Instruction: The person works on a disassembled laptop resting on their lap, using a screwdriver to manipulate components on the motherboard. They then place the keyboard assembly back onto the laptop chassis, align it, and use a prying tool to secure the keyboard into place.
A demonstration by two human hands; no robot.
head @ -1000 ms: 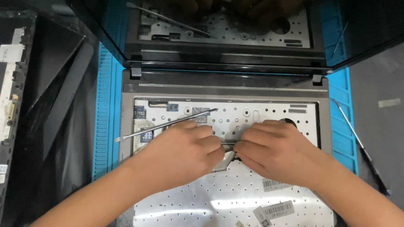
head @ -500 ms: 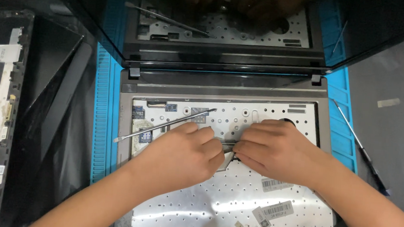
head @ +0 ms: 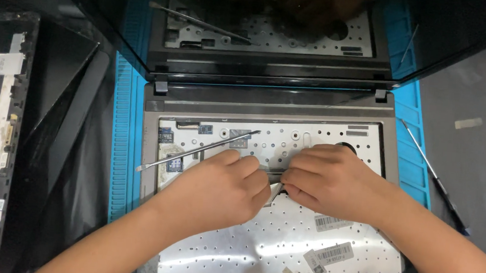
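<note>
Over the middle of the opened laptop base (head: 268,107), I see my left hand (head: 225,189) and right hand (head: 331,180) curled almost closed, fingertips pinching a thin ribbon cable (head: 274,191) at the upper edge of the flipped-over keyboard (head: 258,251). Beside my left hand, a metal pry tool (head: 196,150) lies slantwise across the base, and a screwdriver (head: 431,175) rests at the edge of the blue mat (head: 122,145).
</note>
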